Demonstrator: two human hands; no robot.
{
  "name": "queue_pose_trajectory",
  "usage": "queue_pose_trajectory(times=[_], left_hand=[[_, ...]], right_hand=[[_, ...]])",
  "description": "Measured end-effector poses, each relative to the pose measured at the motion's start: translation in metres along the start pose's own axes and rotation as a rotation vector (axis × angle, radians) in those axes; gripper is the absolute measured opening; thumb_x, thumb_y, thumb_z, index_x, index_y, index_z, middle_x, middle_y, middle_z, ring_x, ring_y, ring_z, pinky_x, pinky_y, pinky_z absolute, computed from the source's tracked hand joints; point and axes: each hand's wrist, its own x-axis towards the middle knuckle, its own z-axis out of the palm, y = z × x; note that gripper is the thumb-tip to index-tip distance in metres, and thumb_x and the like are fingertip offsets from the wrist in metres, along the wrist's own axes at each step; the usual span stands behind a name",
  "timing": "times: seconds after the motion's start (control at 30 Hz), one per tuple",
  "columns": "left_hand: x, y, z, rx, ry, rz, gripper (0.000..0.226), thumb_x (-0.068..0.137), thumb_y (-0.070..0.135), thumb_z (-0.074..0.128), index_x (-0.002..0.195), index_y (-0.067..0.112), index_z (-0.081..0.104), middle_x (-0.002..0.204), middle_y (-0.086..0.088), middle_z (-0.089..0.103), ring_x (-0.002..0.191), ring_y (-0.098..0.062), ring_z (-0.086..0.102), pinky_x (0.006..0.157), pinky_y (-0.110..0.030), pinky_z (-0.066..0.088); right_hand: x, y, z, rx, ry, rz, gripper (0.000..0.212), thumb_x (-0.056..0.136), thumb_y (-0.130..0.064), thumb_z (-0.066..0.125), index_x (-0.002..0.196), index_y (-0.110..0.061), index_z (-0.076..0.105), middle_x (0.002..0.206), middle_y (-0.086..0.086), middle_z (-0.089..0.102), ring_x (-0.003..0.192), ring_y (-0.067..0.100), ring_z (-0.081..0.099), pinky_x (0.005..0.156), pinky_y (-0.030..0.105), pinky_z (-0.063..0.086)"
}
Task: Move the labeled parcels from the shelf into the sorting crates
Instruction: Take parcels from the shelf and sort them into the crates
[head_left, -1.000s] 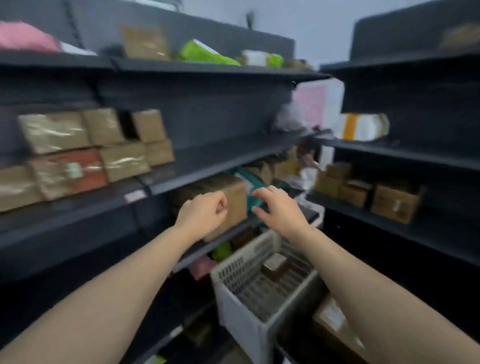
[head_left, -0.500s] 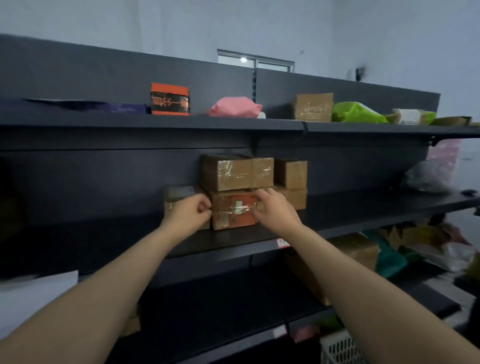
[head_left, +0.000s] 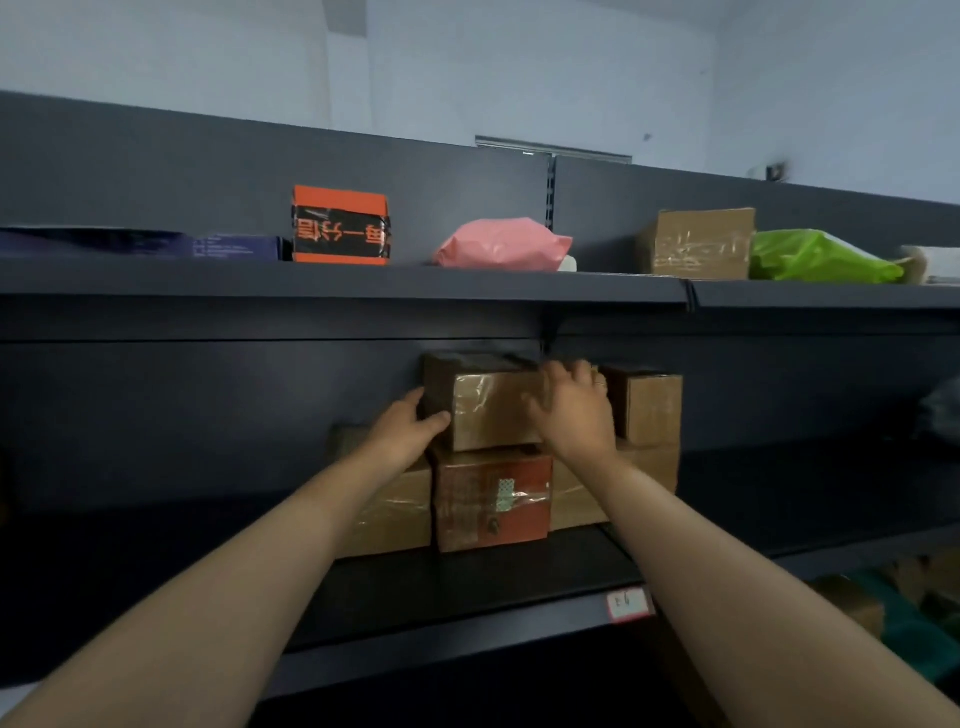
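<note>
- Cardboard parcel (head_left: 488, 410), topmost on shelf (head_left: 467, 587), likely lifted first, leaving reddish box (head_left: 493, 499) beneath undisturbed.
- Left hand (head_left: 408, 434) gripping its left edge; right hand (head_left: 574, 415) spread wide, bracing right side.

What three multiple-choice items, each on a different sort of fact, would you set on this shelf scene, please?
1. Where does the pink bag lie?
A. On the floor
B. On the top shelf, between the orange-and-black box and a taped cardboard box
C. Inside a crate

2. What colour is the lower box directly under the upper brown parcel?
A. Reddish
B. White
C. Green

3. How is the right hand?
A. Clenched, holding nothing
B. Curled round a pen
C. Open, fingers spread against the upper brown parcel

Key: 1 B, it sits up there between those two; 2 A, its front is reddish with tape across it; 3 C, the fingers are straight and spread on the parcel's front.
</note>
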Motion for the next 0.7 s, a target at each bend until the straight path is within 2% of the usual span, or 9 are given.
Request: queue_pose_trajectory(times=[0.13, 0.23, 0.3, 0.33, 0.4, 0.43, 0.57, 0.63, 0.7], left_hand=[[0.041, 0.016, 0.028, 0.056, 0.066, -0.031, 0.072, 0.091, 0.049, 0.05, 0.15, 0.022, 0.018, 0.157, -0.01, 0.014, 0.143, -0.032, 0.015, 0.116, -0.042, 0.021], [0.066, 0.023, 0.04, -0.17, 0.142, -0.122, 0.083, 0.081, 0.061, 0.054, 0.148, 0.02, 0.025, 0.152, -0.012, 0.027, 0.137, -0.034, 0.03, 0.112, -0.046, 0.028], [0.076, 0.025, 0.044, -0.429, 0.137, -0.244, 0.07, 0.082, 0.057, 0.058, 0.135, 0.014, 0.045, 0.133, -0.012, 0.051, 0.119, -0.03, 0.05, 0.099, -0.039, 0.042], [0.078, 0.024, 0.045, -0.532, 0.071, -0.314, 0.057, 0.083, 0.055, 0.058, 0.121, 0.012, 0.055, 0.115, -0.011, 0.06, 0.102, -0.027, 0.058, 0.084, -0.033, 0.047], [0.076, 0.025, 0.048, -0.647, -0.047, -0.384, 0.04, 0.087, 0.051, 0.054, 0.092, 0.013, 0.062, 0.085, -0.01, 0.064, 0.075, -0.023, 0.06, 0.061, -0.028, 0.044], [0.076, 0.023, 0.05, -0.676, -0.07, -0.393, 0.039, 0.087, 0.051, 0.054, 0.086, 0.013, 0.062, 0.081, -0.01, 0.064, 0.071, -0.024, 0.06, 0.059, -0.027, 0.045], [0.069, 0.018, 0.047, -0.733, -0.085, -0.366, 0.04, 0.084, 0.052, 0.056, 0.09, 0.014, 0.064, 0.085, -0.013, 0.067, 0.08, -0.028, 0.063, 0.076, -0.034, 0.05], [0.062, 0.014, 0.044, -0.754, -0.106, -0.316, 0.039, 0.082, 0.05, 0.057, 0.098, 0.014, 0.065, 0.088, -0.012, 0.069, 0.084, -0.028, 0.064, 0.084, -0.037, 0.049], [0.049, 0.012, 0.038, -0.781, -0.109, -0.278, 0.04, 0.08, 0.046, 0.059, 0.105, 0.015, 0.065, 0.09, -0.011, 0.07, 0.087, -0.028, 0.065, 0.087, -0.039, 0.05]], right_hand=[[0.043, 0.03, 0.007, 0.008, 0.038, 0.118, 0.056, 0.096, -0.042, 0.051, 0.143, -0.015, 0.039, 0.15, 0.02, 0.029, 0.139, 0.039, 0.026, 0.109, 0.045, 0.031], [0.073, 0.047, 0.018, 0.285, -0.057, 0.273, 0.069, 0.097, -0.049, 0.046, 0.152, -0.015, 0.022, 0.155, 0.022, 0.022, 0.138, 0.043, 0.03, 0.108, 0.048, 0.034], [0.09, 0.054, 0.027, 0.568, -0.097, 0.416, 0.075, 0.096, -0.048, 0.047, 0.153, -0.012, 0.016, 0.151, 0.023, 0.033, 0.133, 0.042, 0.04, 0.106, 0.047, 0.039], [0.096, 0.057, 0.031, 0.683, -0.1, 0.495, 0.074, 0.096, -0.047, 0.049, 0.152, -0.007, 0.02, 0.147, 0.023, 0.04, 0.13, 0.04, 0.043, 0.104, 0.045, 0.039], [0.102, 0.063, 0.035, 0.882, -0.132, 0.639, 0.065, 0.096, -0.042, 0.053, 0.144, -0.002, 0.034, 0.139, 0.021, 0.048, 0.124, 0.037, 0.047, 0.1, 0.04, 0.039], [0.103, 0.065, 0.036, 0.966, -0.17, 0.687, 0.062, 0.095, -0.039, 0.054, 0.142, -0.003, 0.037, 0.135, 0.02, 0.049, 0.12, 0.036, 0.047, 0.098, 0.039, 0.038], [0.094, 0.071, 0.034, 1.127, -0.212, 0.699, 0.062, 0.088, -0.04, 0.062, 0.141, -0.019, 0.037, 0.132, 0.014, 0.047, 0.113, 0.033, 0.046, 0.103, 0.05, 0.039], [0.083, 0.07, 0.027, 1.214, -0.198, 0.697, 0.057, 0.085, -0.042, 0.065, 0.134, -0.027, 0.04, 0.127, 0.012, 0.05, 0.11, 0.034, 0.05, 0.094, 0.057, 0.045], [0.068, 0.065, 0.015, 1.315, -0.189, 0.678, 0.045, 0.087, -0.04, 0.064, 0.125, -0.03, 0.043, 0.112, 0.01, 0.055, 0.098, 0.032, 0.055, 0.078, 0.053, 0.052]])
